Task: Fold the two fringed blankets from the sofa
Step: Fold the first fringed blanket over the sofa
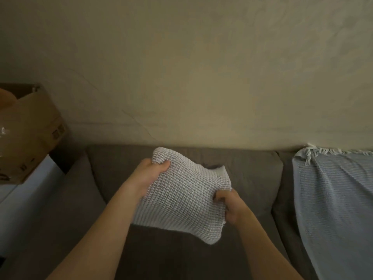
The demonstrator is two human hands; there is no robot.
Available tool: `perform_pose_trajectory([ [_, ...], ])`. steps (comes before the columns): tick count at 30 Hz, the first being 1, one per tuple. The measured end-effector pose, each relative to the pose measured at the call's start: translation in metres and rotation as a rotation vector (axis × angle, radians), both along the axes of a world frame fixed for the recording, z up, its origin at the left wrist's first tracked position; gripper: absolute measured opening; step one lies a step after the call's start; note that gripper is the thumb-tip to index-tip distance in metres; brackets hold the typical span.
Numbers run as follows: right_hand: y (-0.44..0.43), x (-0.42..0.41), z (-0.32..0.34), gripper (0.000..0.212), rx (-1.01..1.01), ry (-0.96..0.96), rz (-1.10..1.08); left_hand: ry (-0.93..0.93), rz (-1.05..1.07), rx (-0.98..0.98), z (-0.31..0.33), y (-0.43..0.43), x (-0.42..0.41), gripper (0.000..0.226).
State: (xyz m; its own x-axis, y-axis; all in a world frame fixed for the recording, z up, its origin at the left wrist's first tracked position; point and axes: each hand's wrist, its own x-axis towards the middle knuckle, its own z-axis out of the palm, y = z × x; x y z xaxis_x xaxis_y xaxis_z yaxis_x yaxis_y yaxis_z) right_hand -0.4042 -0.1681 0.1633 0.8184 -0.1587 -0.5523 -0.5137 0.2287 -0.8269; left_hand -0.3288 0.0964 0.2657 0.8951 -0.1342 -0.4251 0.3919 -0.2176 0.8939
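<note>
One held blanket [181, 199] — grey sofa [113, 168], beige wall [201, 77]

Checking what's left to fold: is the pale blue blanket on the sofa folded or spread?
Spread. The blue blanket hangs unfolded over the sofa back and seat, fringe at top.

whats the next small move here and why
Probably lower the white blanket onto the sofa seat: the left hand and right hand grip it as a compact bundle, while the blue fringed blanket lies spread unfolded at right.
</note>
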Motion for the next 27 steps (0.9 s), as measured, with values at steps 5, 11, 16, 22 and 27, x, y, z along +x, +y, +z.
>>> perform_pose_trajectory([
  [5,0.026,0.01,0.013,0.092,-0.557,0.104,-0.067,-0.451,-0.381,0.505,-0.012,-0.021,-0.003,0.041],
  [11,0.055,0.02,0.06,0.102,-1.176,-0.934,0.287,-0.671,-0.664,0.942,-0.014,-0.033,-0.008,0.021],
  [16,0.066,0.033,0.046,0.109,-1.322,-0.834,0.772,-0.719,-0.757,1.036,-0.024,-0.031,-0.012,0.037],
  [22,0.052,0.051,0.052,0.051,-1.318,-0.412,0.979,-0.63,-0.776,0.88,-0.04,-0.022,-0.008,0.015],
  [27,0.053,0.055,0.07,0.042,-1.339,-0.436,0.975,-0.563,-0.685,0.767,-0.052,-0.005,0.002,0.043],
])
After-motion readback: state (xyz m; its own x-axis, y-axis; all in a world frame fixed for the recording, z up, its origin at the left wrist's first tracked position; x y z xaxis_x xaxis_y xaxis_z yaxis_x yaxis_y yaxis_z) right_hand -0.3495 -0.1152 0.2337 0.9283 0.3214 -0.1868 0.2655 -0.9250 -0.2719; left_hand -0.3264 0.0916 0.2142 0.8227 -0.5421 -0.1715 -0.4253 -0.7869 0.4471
